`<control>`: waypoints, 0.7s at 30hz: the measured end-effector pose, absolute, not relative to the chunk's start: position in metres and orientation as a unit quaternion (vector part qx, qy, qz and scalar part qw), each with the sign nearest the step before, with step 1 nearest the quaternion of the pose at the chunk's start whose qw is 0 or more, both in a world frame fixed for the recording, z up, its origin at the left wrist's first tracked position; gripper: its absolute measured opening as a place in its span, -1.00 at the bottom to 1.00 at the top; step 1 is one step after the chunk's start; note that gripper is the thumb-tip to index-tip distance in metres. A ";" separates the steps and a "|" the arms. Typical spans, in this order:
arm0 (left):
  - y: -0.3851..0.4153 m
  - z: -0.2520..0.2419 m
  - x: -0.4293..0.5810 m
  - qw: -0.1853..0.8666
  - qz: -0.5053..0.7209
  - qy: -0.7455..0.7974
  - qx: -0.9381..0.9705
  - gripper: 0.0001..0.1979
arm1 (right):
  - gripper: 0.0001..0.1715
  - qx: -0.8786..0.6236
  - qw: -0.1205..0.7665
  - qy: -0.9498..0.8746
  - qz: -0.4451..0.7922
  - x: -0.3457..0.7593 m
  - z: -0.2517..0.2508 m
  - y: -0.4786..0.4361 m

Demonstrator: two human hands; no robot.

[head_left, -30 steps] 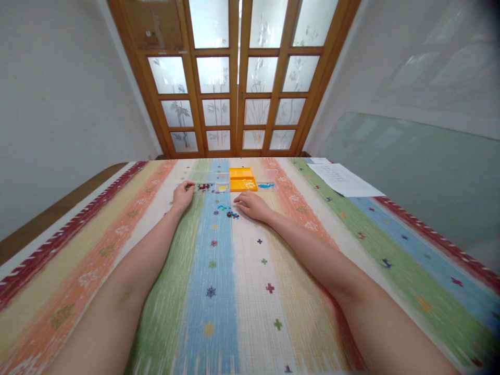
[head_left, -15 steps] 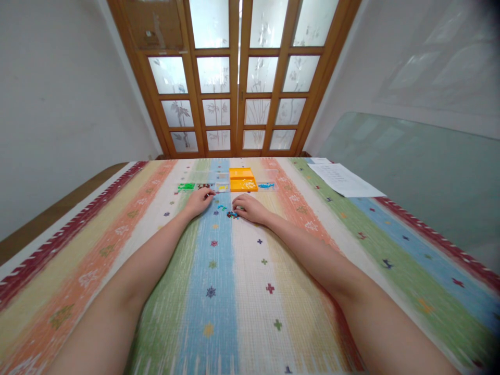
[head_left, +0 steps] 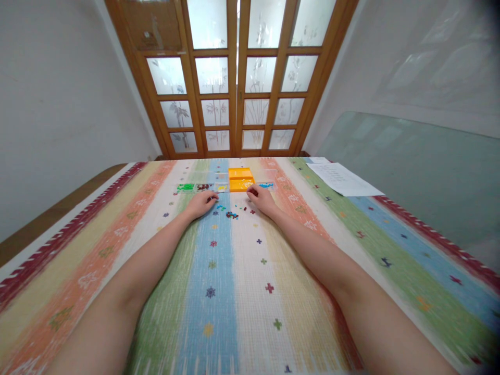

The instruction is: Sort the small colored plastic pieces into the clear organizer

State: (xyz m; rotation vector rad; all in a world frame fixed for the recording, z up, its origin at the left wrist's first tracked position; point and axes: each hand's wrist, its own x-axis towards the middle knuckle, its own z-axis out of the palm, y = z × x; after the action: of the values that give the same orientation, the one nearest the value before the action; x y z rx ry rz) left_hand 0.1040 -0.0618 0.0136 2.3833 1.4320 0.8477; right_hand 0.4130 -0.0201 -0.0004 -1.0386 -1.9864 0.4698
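Note:
My left hand (head_left: 201, 203) rests on the cloth just in front of the clear trays, its fingers bent and thumb and fingertips close together. Anything between them is too small to make out. My right hand (head_left: 262, 199) is at the front right corner of the orange box (head_left: 239, 172), fingertips pinched beside its small white pieces (head_left: 246, 184). What the pinch holds cannot be seen. Between the hands lies a small pile of dark red and blue pieces (head_left: 232, 215). A few green and blue pieces (head_left: 221, 208) are scattered behind it, and a dark red piece (head_left: 245, 209) lies to its right.
Clear lidded trays flank the orange box, with green pieces (head_left: 185, 187), dark brown-red pieces (head_left: 204, 187), yellow pieces (head_left: 222, 188) and blue pieces (head_left: 266, 185). Printed paper sheets (head_left: 339, 178) lie at the right edge of the striped tablecloth (head_left: 253, 312).
My right hand has moved away from the pile, back and to the right, up to the orange box. The pile and a loose dark red piece are now uncovered. My left hand has shifted slightly right.

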 end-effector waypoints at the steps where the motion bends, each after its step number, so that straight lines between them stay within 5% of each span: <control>1: -0.062 0.014 0.104 0.116 0.289 0.486 0.817 -0.78 | -0.88 -0.414 0.405 -0.794 0.184 0.415 -0.001 -0.018; 10: -0.062 0.014 0.106 0.147 0.257 0.412 0.862 -0.81 | -0.81 -0.307 0.260 -0.911 0.089 0.394 0.000 -0.040; 21: -0.065 0.020 0.111 0.207 0.257 0.345 0.879 -0.85 | -0.84 -0.300 0.253 -0.915 0.092 0.392 0.001 -0.044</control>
State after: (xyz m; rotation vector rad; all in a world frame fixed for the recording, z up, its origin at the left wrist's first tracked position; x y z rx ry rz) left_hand 0.1106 -0.0649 0.0195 2.4474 0.9620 0.7166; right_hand 0.3919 -0.0437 0.0007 -0.8155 -2.4886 0.2498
